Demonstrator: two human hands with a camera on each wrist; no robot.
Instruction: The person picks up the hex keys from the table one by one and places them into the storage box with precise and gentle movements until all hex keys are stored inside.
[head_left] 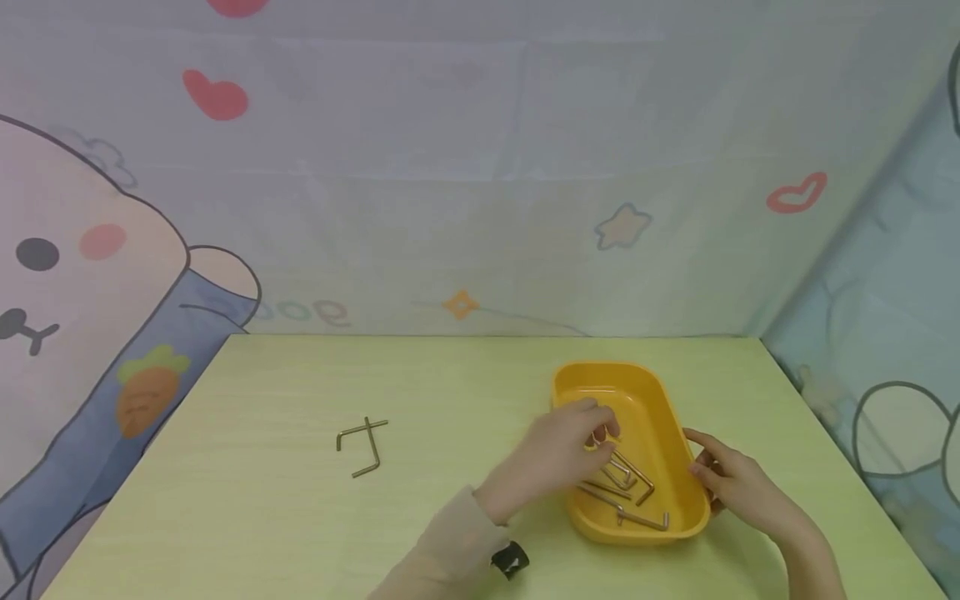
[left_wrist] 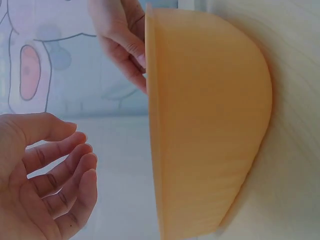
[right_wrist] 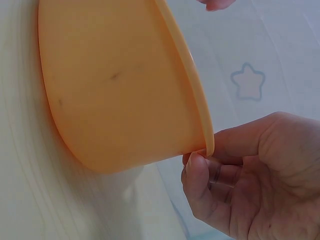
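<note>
Several brass-coloured hex keys (head_left: 643,522) lie jumbled in a yellow plastic tray (head_left: 667,442) on the right of the table. Over the tray's left side hangs my left hand (head_left: 564,450), its fingers loosely bent above the keys. In the left wrist view no object shows between that hand's thumb and fingers (left_wrist: 79,162). My right hand (head_left: 746,487) pinches the tray's right rim; the right wrist view shows its thumb and fingers (right_wrist: 196,172) at the rim. Two more hex keys (head_left: 374,446) lie crossed on the left of the table.
A small black object (head_left: 511,560) sits near the table's front edge, beside my left sleeve (head_left: 457,537). Behind the pale table (head_left: 247,500) hangs a printed cloth (head_left: 450,167), and more cloth (head_left: 885,292) covers the right side.
</note>
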